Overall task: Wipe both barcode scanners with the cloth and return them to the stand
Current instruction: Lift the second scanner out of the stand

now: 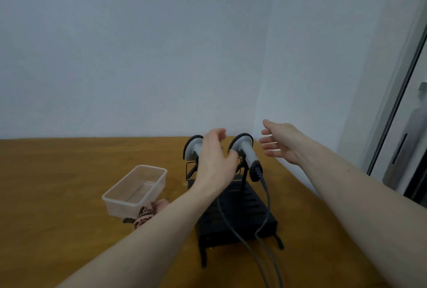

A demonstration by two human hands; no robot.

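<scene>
Resting side by side in the wire cradles of a black stand [240, 216], the two barcode scanners sit near the far edge of a wooden table [57, 195]; the left scanner [193, 146] and the right scanner [242, 146] each show a grey head rimmed in black, tilted up and away from the viewer. Grey cables [265, 213] run from the handles down over the slotted base of the stand toward the near table edge. The left hand [215, 163] hangs over the gap between the scanners, fingers relaxed and slightly bent, gripping nothing; whether its thumb touches the right scanner cannot be told. The right hand [279, 143] is held just to the right of the right scanner, palm facing left, fingers spread and straight, apart from the device. A crumpled patterned cloth [147, 215] lies on the table left of the stand, partly hidden by the left forearm and touching a clear plastic container [136, 190]. A pale wall [161, 56] rises behind the table.
</scene>
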